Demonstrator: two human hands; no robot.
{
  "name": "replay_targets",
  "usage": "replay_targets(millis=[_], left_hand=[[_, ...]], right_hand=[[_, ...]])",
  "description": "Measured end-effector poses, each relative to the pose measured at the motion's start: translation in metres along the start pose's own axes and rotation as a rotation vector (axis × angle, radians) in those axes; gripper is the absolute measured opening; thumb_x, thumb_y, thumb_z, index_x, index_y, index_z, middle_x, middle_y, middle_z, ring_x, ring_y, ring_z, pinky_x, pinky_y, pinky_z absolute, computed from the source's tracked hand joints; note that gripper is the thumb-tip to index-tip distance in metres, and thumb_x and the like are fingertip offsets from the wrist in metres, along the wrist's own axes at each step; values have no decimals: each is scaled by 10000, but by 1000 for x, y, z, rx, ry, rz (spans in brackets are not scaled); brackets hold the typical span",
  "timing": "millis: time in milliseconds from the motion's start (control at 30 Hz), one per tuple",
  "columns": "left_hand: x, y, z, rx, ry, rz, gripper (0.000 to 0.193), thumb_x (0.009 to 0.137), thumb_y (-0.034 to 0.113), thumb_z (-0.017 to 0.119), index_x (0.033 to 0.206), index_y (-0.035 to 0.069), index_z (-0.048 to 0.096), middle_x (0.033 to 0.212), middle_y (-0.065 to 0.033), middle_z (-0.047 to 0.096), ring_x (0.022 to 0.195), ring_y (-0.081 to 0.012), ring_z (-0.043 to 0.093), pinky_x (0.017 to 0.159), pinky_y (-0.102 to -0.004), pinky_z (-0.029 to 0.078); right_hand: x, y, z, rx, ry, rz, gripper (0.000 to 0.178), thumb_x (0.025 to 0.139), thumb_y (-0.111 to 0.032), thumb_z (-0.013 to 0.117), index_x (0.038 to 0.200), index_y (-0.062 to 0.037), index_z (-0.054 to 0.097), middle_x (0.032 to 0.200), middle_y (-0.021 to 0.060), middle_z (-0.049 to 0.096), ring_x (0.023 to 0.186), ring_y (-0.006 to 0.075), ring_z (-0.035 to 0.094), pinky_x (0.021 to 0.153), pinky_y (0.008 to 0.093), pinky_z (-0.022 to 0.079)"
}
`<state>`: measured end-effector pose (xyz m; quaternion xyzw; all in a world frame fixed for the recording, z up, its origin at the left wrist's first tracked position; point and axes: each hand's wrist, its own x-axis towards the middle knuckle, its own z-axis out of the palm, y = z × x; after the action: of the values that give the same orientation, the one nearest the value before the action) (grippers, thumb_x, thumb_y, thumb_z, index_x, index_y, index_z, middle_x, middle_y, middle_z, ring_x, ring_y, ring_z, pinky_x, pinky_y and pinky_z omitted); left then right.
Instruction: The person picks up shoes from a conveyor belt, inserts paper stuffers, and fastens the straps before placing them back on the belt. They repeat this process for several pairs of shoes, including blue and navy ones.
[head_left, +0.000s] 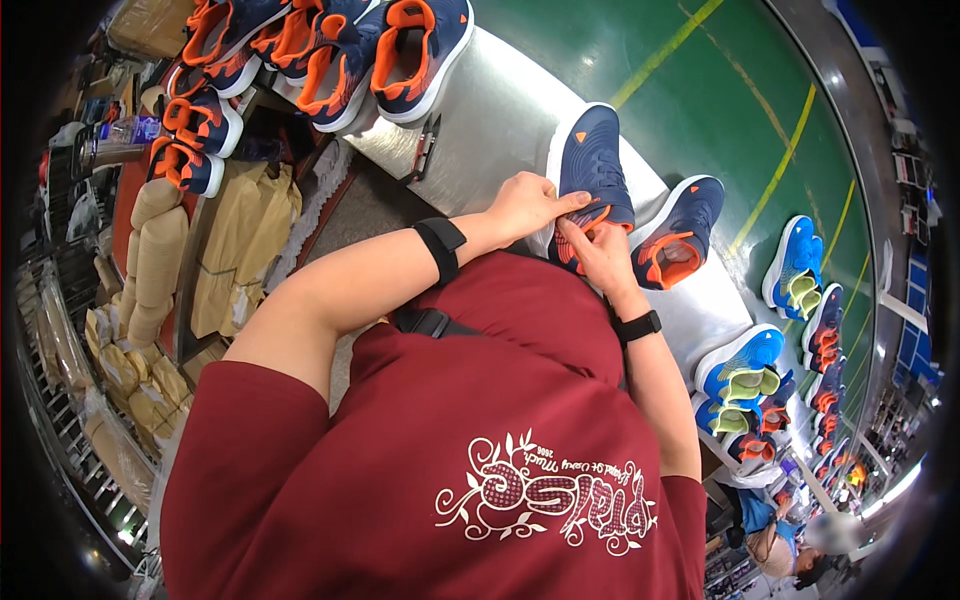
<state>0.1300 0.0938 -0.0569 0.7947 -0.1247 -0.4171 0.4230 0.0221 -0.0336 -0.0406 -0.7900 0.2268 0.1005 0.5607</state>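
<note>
A navy sneaker with an orange lining lies in front of me on the metal bench, its toe pointing away. My left hand is closed on the left side of its collar, thumb across the edge. With bent fingers my right hand grips the near side of the shoe opening, close to the left thumb. What the fingertips press on inside the opening is partly hidden. Just right of my right hand sits a matching navy sneaker, untouched.
Several navy-and-orange sneakers stand at the upper left, near a pen on the metal bench. Blue-and-lime sneakers stand at the right. Brown paper stuffing lies left. Another person is at the lower right.
</note>
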Motion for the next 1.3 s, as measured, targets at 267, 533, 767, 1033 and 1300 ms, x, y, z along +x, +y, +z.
replay_targets(millis=[267, 533, 767, 1033, 1300], left_hand=[[1, -10, -13, -192, 97, -3, 460, 923, 452, 491, 843, 23, 637, 593, -17, 503, 577, -108, 479, 547, -256, 391], [-19, 14, -30, 332, 280, 827, 345, 764, 154, 634, 1104, 94, 626, 1030, -93, 594, 989, -269, 546, 788, -360, 489], [-15, 25, -3, 660, 432, 799, 411, 728, 144, 656, 1112, 12, 590, 979, -91, 563, 902, -271, 562, 741, -363, 499], [-9, 16, 2, 855, 432, 932, 453, 702, 97, 644, 1140, 23, 555, 909, -78, 544, 860, -247, 562, 694, -338, 500], [-31, 21, 2, 692, 246, 555, 554, 714, 141, 712, 1205, -12, 505, 876, -181, 565, 791, -351, 580, 694, -415, 469]], right_hand=[[-7, -20, 6, -354, 96, -111, 354, 827, -286, 642, 681, 28, 567, 612, 153, 575, 557, 245, 575, 535, 355, 438], [-30, -12, -19, -511, 458, -250, 414, 778, -154, 670, 1121, 28, 528, 1028, 177, 610, 944, 362, 581, 803, 401, 462], [10, -16, -9, -162, 226, -111, 456, 865, -192, 540, 1275, -23, 436, 966, 273, 612, 912, 434, 581, 798, 473, 459], [18, 2, 5, -471, 350, -134, 501, 798, -164, 584, 1218, 28, 391, 713, 220, 629, 658, 402, 627, 593, 488, 504], [-1, 13, -1, -421, 350, -259, 572, 754, -42, 543, 1266, 129, 354, 740, 258, 620, 695, 415, 626, 627, 469, 507]])
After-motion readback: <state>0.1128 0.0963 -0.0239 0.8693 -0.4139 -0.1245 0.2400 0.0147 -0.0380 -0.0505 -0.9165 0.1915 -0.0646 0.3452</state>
